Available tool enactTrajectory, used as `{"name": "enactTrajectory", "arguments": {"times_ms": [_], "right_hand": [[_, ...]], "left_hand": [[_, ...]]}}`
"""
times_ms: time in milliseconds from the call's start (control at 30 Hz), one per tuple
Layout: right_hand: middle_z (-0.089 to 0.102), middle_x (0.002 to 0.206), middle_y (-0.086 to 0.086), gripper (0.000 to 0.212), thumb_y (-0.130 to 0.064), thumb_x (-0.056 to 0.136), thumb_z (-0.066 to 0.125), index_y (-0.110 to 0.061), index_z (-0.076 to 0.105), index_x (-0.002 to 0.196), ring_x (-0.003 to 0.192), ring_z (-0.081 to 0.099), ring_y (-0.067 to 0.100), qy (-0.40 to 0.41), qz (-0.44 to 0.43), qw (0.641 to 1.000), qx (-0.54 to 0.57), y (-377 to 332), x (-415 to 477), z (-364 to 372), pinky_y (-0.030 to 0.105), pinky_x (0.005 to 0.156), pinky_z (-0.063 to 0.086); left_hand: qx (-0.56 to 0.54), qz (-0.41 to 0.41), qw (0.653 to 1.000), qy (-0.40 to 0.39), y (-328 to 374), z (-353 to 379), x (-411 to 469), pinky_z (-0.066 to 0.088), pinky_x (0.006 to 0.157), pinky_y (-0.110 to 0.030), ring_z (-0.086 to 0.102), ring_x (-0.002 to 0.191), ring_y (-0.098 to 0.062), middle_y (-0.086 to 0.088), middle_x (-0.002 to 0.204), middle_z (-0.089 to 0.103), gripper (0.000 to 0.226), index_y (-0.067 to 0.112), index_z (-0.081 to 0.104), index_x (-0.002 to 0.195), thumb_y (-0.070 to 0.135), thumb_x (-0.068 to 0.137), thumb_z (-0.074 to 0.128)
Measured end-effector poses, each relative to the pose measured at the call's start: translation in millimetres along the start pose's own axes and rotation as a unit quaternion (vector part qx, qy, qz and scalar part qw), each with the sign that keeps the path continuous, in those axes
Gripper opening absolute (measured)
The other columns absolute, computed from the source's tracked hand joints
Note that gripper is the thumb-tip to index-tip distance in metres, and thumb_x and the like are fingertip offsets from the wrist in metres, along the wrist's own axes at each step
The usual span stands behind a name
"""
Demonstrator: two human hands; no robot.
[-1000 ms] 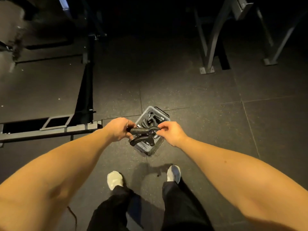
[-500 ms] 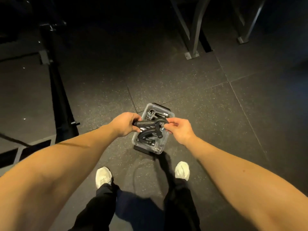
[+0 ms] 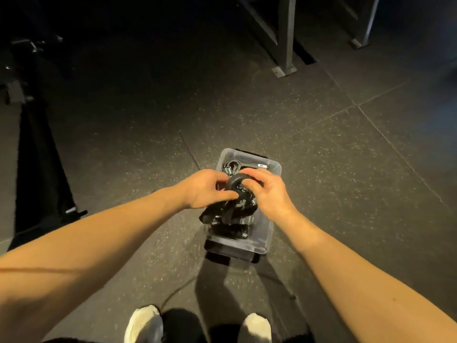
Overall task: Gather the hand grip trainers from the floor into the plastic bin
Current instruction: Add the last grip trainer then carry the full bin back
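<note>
- Looking down in dim light, we see both bare forearms reaching forward over the bin (image 3: 274,167).
- Bin: clear plastic, rectangular, standing on the floor (image 3: 333,174) just ahead of the feet, with its long side running away from us. A dark strip shows under its near end; we cannot tell what it is.
- Left hand (image 3: 204,190): fingers curled, thumb laid across the trainer (image 3: 233,182) — grasping it from the left.
- Right hand (image 3: 268,191): fingers curled over the trainer's right side, grasping it as well. Both hands meet on the one trainer.
- Trainer: black, with a padded curved handle uppermost between the hands. It is held above the middle of the bin.
- Black parts hang just below the hands. Whether they belong to the held trainer or to what lies beneath, we cannot tell — that patch is blurred.
- Other trainers (image 3: 228,230) already lie in the bin, with black handles at the near end. Metal coils (image 3: 228,168) show at the far end, just by the left fingers.
- Floor: dark speckled rubber tiles, seams running diagonally.
- Shoes (image 3: 142,325): two, pale, at the bottom edge, one on either side of the bin's shadow.
- Frame legs (image 3: 284,45): grey metal with flat foot plates, well beyond the bin at top right.
- Dark equipment (image 3: 37,149) at far left is too dim to make out.
</note>
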State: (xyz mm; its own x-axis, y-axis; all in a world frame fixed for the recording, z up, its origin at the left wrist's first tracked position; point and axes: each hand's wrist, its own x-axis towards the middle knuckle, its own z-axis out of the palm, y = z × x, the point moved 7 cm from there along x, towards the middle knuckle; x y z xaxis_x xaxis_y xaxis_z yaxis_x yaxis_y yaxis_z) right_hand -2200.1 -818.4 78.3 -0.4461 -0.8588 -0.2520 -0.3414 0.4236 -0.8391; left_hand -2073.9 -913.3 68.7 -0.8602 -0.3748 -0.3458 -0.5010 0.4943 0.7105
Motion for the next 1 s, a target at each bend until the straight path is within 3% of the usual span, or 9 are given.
{"name": "enactTrajectory", "arguments": {"times_ms": [200,333,433,533,633,733,900,1000], "right_hand": [[0.071,0.107,0.0,0.024,-0.01,0.094,0.064,-0.016,0.074,0.115,0.101,0.064,0.005,-0.03,-0.13,0.99,-0.036,68,35,38,0.012,0.09,0.045],[0.072,0.102,-0.006,0.02,-0.016,0.093,0.068,-0.021,0.076,0.11,0.1,0.066,0.006,-0.047,-0.194,0.977,-0.068,69,45,47,0.02,0.092,0.05],[0.073,0.099,-0.009,0.019,-0.02,0.09,0.073,-0.027,0.076,0.106,0.097,0.067,0.005,-0.059,-0.173,0.98,-0.076,65,38,46,0.024,0.091,0.051],[0.074,0.097,-0.008,0.025,-0.018,0.085,0.078,-0.018,0.075,0.11,0.092,0.068,0.003,-0.05,-0.129,0.99,-0.04,75,30,44,0.022,0.088,0.052],[0.073,0.106,0.001,0.036,-0.011,0.085,0.077,-0.016,0.069,0.119,0.092,0.069,0.009,-0.01,-0.098,0.994,0.04,95,26,39,0.02,0.09,0.054],[0.07,0.112,0.006,0.038,-0.008,0.087,0.074,-0.013,0.063,0.123,0.092,0.066,0.009,0.008,-0.065,0.994,0.091,123,16,38,0.022,0.092,0.055],[0.073,0.105,0.0,0.041,-0.019,0.087,0.076,-0.022,0.061,0.126,0.097,0.068,0.006,-0.091,-0.011,0.996,0.011,157,-2,56,0.03,0.097,0.055],[0.07,0.106,-0.011,0.039,-0.026,0.089,0.074,-0.025,0.063,0.127,0.097,0.065,0.001,-0.111,-0.025,0.99,-0.08,163,-3,63,0.024,0.095,0.053]], "left_hand": [[-0.016,0.047,0.998,0.035,-59,57,35,0.047,0.06,-0.021,0.059,0.06,-0.003,0.007,0.07,0.067,0.032,0.023,0.072,0.091,0.054,0.09,0.064],[-0.081,0.049,0.991,0.091,-73,59,39,0.051,0.054,-0.03,0.061,0.055,-0.011,-0.002,0.066,0.065,0.036,0.012,0.069,0.092,0.047,0.093,0.064],[-0.115,0.039,0.987,0.103,-68,56,29,0.061,0.058,-0.037,0.07,0.06,-0.023,-0.01,0.069,0.068,0.022,0.012,0.066,0.095,0.033,0.091,0.071],[-0.127,0.026,0.986,0.108,-71,61,21,0.061,0.069,-0.048,0.073,0.064,-0.026,-0.008,0.068,0.07,0.013,0.012,0.066,0.09,0.021,0.088,0.074],[-0.121,0.01,0.986,0.117,-84,71,20,0.061,0.075,-0.046,0.074,0.066,-0.02,-0.007,0.071,0.073,0.009,0.011,0.066,0.091,0.017,0.088,0.073],[-0.186,0.002,0.975,0.124,-99,79,17,0.062,0.075,-0.044,0.076,0.071,-0.022,-0.011,0.081,0.075,0.008,0.007,0.065,0.096,0.01,0.09,0.07],[-0.294,-0.031,0.948,0.115,-113,93,10,0.062,0.077,-0.047,0.075,0.078,-0.035,-0.02,0.09,0.074,0.011,-0.005,0.059,0.102,0.0,0.093,0.063],[-0.346,-0.041,0.933,0.094,-117,109,11,0.063,0.074,-0.043,0.074,0.08,-0.042,-0.028,0.091,0.071,0.014,-0.011,0.054,0.106,-0.005,0.094,0.059]]}}
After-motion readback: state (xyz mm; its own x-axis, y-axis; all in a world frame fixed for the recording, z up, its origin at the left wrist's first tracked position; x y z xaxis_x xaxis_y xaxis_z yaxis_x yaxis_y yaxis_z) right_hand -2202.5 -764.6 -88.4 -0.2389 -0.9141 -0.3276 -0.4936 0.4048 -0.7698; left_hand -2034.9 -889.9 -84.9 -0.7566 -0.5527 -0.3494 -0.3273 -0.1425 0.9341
